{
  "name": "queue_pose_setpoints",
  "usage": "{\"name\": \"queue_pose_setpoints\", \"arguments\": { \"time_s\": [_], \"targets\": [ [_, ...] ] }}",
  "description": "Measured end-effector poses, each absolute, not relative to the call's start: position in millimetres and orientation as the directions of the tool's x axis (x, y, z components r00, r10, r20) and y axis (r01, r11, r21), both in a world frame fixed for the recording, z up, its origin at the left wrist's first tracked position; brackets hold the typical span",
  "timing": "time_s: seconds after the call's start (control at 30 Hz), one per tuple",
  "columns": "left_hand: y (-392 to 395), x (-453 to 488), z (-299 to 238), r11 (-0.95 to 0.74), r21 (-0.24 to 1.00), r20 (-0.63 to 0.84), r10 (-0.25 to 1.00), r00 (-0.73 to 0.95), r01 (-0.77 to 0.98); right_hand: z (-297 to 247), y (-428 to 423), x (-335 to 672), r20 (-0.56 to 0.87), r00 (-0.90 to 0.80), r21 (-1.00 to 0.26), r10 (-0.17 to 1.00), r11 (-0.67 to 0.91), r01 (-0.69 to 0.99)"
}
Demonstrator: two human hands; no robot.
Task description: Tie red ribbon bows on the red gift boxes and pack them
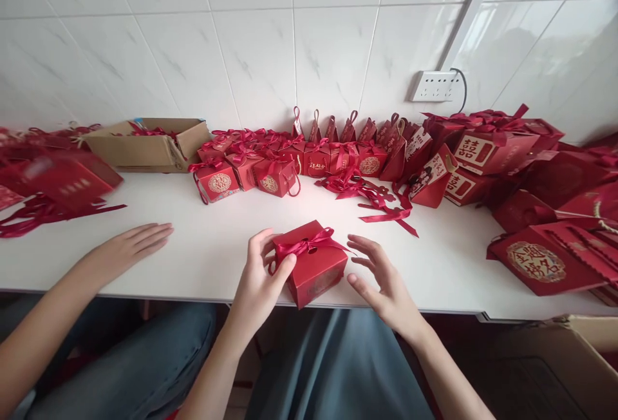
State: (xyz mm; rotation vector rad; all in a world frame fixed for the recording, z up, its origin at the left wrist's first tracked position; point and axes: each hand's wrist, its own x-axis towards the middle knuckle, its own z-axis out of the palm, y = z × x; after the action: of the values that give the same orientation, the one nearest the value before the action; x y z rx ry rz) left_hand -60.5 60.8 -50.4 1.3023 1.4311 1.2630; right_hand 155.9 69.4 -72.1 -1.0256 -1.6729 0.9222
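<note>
A red gift box with a ribbon bow on its top sits tilted at the front edge of the white table. My left hand grips the box's left side, its thumb on the top near the bow and its fingers around the far left corner. To the right of the box is my right hand, its fingers apart and curved toward the box with nothing in them. Behind the box lie loose red ribbons.
Rows of red gift boxes line the wall, with a cardboard box behind at left. More red boxes are piled at right. A co-worker's hand rests on the table at left. An open carton stands below, right.
</note>
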Motion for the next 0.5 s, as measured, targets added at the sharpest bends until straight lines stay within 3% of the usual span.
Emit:
{"name": "queue_pose_setpoints", "arguments": {
  "time_s": [0.13,0.27,0.37,0.5],
  "targets": [
    [72,-66,-51,-0.087,0.988,0.091,0.995,-0.03,0.125,-65,64,144,0.336,-0.272,-0.849,0.902,0.415,0.327],
    [72,-72,-50,-0.023,0.962,0.06,0.99,-0.127,0.273,-64,57,144,0.399,-0.228,-0.751,0.888,0.46,0.475],
    [66,-74,-46,0.023,0.961,0.005,0.995,-0.1,0.275,-64,60,146,0.45,-0.255,-0.717,0.856,0.517,0.468],
    [56,-74,-33,-0.012,0.982,0.031,0.995,-0.099,0.187,-61,70,143,0.377,-0.324,-0.777,0.868,0.487,0.399]
  ]
}}
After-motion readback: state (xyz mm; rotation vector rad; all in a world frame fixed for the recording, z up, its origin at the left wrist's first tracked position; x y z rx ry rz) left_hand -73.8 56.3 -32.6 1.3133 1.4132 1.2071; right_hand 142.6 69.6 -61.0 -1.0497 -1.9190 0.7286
